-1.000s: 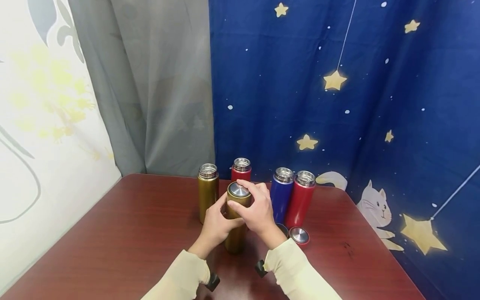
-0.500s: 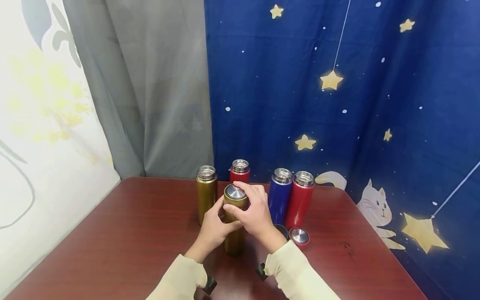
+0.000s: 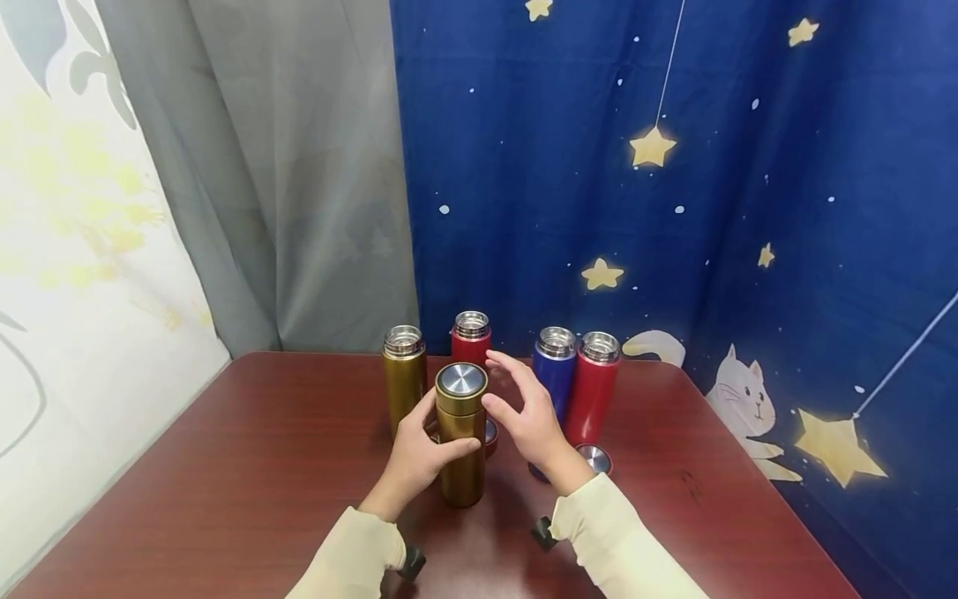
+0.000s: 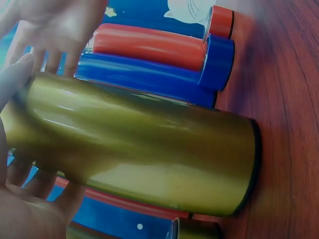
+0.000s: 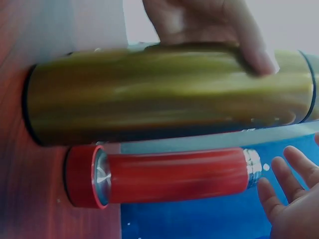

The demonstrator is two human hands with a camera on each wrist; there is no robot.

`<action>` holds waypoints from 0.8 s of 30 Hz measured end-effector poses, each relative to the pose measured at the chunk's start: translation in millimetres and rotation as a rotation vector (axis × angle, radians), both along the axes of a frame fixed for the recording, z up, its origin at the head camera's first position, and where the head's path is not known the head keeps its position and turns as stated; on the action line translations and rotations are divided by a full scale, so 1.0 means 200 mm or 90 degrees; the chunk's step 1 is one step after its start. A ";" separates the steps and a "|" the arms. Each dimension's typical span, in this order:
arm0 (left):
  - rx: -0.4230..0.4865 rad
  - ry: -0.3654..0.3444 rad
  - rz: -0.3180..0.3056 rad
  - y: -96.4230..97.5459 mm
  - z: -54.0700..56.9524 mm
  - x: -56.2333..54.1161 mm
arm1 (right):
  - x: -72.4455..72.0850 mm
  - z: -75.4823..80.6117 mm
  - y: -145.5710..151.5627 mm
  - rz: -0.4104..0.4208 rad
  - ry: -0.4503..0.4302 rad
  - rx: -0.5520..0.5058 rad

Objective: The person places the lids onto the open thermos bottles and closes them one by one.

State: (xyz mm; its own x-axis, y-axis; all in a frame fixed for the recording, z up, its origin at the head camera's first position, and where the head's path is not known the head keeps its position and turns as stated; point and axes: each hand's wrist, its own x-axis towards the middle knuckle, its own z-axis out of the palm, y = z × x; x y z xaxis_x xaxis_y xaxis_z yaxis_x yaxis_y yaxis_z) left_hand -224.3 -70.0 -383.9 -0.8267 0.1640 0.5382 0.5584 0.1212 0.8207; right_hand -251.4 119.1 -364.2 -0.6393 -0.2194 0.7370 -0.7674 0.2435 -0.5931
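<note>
On the dark red table (image 3: 224, 499), your left hand (image 3: 412, 462) grips the capped gold flask (image 3: 461, 441) mid-body; your right hand (image 3: 533, 416) hovers just beside it, fingers spread. Its rigid, glossy steel looks slippery, so hold the middle.

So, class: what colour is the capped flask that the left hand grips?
Gold flask, silver-topped cap; head view shows it best.

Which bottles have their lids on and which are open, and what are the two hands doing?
Front gold bottle: upright, lid on.
Back gold bottle: upright, no lid.
Back red bottle: upright, no lid.
Blue bottle: upright, no lid.
Right red bottle: upright, no lid.
Loose red lid: lying on the table.
Left hand: grips the front gold bottle.
Right hand: open, off the bottle.
</note>
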 end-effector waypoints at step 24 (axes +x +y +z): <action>0.015 -0.007 0.054 -0.10 0.00 0.12 | -0.06 -0.21 -0.02 -0.020 -0.075 0.076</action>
